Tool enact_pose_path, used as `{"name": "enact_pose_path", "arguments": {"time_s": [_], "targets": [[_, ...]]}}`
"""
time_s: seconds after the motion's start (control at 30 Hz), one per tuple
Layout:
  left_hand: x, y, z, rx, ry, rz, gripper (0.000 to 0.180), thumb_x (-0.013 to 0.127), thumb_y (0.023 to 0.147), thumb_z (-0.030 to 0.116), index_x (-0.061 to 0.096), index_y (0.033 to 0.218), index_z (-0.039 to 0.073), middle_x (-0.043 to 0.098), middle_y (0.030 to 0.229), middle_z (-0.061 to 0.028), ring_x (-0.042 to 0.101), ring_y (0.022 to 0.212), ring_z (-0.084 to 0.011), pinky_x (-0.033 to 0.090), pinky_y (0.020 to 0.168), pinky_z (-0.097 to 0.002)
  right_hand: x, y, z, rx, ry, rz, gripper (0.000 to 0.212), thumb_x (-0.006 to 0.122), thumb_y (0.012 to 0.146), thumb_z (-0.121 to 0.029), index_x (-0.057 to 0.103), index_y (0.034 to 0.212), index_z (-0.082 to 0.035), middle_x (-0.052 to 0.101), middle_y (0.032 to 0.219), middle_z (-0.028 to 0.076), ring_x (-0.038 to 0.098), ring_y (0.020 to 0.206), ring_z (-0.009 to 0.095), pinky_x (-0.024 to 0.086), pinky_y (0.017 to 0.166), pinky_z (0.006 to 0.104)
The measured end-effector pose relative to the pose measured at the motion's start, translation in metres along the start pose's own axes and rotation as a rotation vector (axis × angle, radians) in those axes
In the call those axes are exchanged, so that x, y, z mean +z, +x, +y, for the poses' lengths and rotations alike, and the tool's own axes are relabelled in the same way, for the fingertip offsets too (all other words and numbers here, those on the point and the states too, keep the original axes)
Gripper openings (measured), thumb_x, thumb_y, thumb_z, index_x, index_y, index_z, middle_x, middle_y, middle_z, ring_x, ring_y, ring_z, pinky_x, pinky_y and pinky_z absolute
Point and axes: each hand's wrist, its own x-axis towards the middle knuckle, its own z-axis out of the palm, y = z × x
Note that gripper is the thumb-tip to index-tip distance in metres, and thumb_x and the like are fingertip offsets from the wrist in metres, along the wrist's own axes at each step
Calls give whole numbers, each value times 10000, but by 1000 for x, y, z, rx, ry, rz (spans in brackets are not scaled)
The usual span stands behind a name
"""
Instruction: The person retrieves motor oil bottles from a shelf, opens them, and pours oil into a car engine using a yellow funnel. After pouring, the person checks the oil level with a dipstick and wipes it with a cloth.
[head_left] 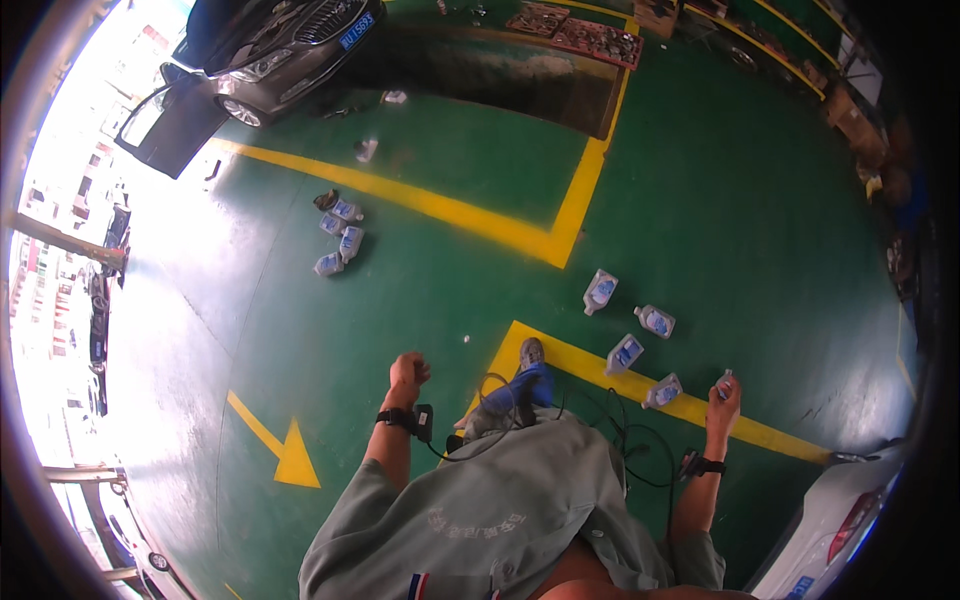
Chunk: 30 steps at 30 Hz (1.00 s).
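My right hand (pixel 722 400), off to the right, is closed around a small pale bottle (pixel 725 381) with a bit of blue on it; most of it is hidden by the fingers. My left hand (pixel 408 371) hangs over the green floor with its fingers curled in, and nothing shows in it. Near my right hand a white bottle with a blue label (pixel 662 391) lies by the yellow line. Three more such bottles lie beyond it: one on the line (pixel 625 354), one farther right (pixel 655 321) and one farther away (pixel 600 291).
At the far left a cluster of similar bottles (pixel 349 243) lies on the floor beside a dark crumpled thing (pixel 325 200). A dark car (pixel 285 50) with an open door stands beside a sunken pit (pixel 480 85). A white car (pixel 835 520) is at lower right. Black cables (pixel 640 430) hang by my body.
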Motion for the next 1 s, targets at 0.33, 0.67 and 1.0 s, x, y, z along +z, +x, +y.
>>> {"name": "enact_pose_path", "arguments": {"time_s": [0.33, 0.67, 1.0], "targets": [[77, 90, 89, 25, 13, 66, 105, 575, 915, 186, 609, 916, 86, 626, 833, -54, 673, 768, -228, 536, 638, -367, 72, 153, -132, -12, -150, 115, 474, 706, 932, -175, 573, 1365, -35, 730, 1079, 164, 725, 929, 262, 579, 814, 386], [43, 223, 109, -245, -331, 95, 139, 494, 891, 103, 504, 753, 92, 489, 660, -41, 480, 503, -194, 340, 420, -304, 216, 330, -228, 301, 397, 126, 425, 675, 950, -145, 571, 1336, -3, 673, 963, 42, 686, 801, 132, 524, 605, 254], [203, 336, 260, -194, 301, 101, 170, 611, 905, 243, 664, 947, 86, 672, 923, -122, 630, 751, -282, 497, 627, -434, 297, 551, -350, 225, 367, 170, 401, 667, 955, -125, 580, 1324, 3, 691, 963, 69, 663, 747, 128, 524, 598, 252]]}}
